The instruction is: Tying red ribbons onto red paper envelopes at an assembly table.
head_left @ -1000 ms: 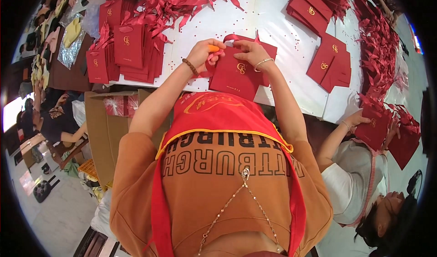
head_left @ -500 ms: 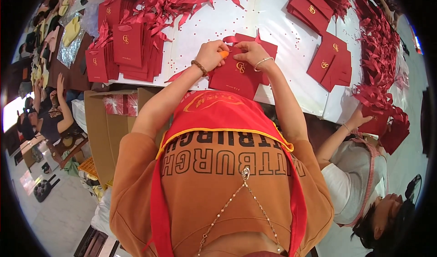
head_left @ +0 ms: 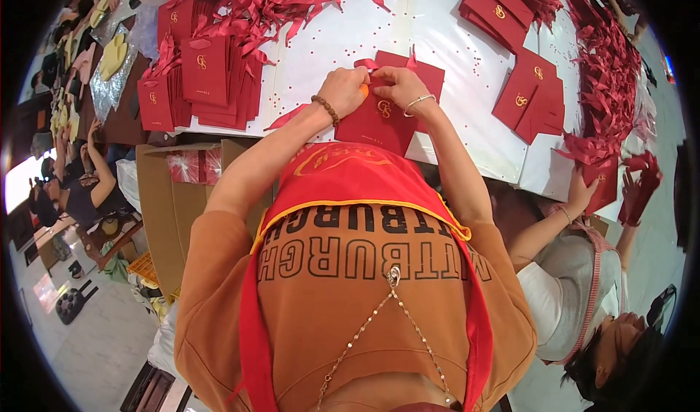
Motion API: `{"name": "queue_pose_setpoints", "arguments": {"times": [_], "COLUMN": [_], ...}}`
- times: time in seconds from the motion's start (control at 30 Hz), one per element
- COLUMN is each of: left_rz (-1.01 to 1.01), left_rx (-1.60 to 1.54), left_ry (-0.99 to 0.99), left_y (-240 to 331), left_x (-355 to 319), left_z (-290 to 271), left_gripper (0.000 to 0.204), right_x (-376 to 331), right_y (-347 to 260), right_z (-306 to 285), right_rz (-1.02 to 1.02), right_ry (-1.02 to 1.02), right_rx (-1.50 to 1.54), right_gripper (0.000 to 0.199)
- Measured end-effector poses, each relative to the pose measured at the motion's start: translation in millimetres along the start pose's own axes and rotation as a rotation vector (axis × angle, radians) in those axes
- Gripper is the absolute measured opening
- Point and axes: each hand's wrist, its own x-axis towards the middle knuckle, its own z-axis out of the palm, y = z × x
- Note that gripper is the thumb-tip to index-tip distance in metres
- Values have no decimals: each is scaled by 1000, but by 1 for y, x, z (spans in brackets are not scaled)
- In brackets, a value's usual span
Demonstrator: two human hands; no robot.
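A flat dark red paper gift bag (head_left: 379,129) with a gold emblem lies at the table's near edge, in front of my apron. My left hand (head_left: 344,93) is closed at the upper left of the bag, an orange cover showing at a fingertip; a red ribbon (head_left: 367,63) loops up beside its fingers. Across from it, my right hand (head_left: 402,91) bends its fingers in a pinch against the bag's upper part. What exactly lies between the fingertips is partly hidden. One loose ribbon end (head_left: 286,117) pokes out left of my left wrist.
Stacked red bags (head_left: 208,73) and a heap of red ribbons (head_left: 281,4) lie left. More bags (head_left: 538,95) lie right, beside a long ribbon pile (head_left: 601,76). A cardboard box (head_left: 164,215) stands below the table edge. At right, a co-worker's hand (head_left: 581,193) holds a red bag.
My left hand has turned slightly and moved a little up and right; my right hand stays almost in place. At right, the co-worker's hands have moved apart, with red items in both.
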Motion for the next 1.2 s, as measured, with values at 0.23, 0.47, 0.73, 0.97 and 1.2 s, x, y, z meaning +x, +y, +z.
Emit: {"name": "queue_pose_setpoints", "arguments": {"times": [0.23,0.47,0.73,0.97,1.2], "left_rz": [-17,86,111,175,-385], "left_rx": [-157,136,444,522,-537], "left_ry": [-89,5,-163,-194,-387], "left_y": [3,16,42,45,23], "left_x": [1,1,4,7,13], "left_z": [-13,-4,-11,-10,-35], "left_gripper": [14,10,11,10,14], "right_x": [5,-6,-7,-3,-18], "right_y": [4,-17,-13,-9,-17], "right_z": [0,-1,1,4,0], "right_rz": [17,16,-1,34,-133], "right_ry": [-45,15,-12,-1,-3], "right_rx": [60,-119,-76,-112,125], "right_gripper": [38,33,28,26,26]}}
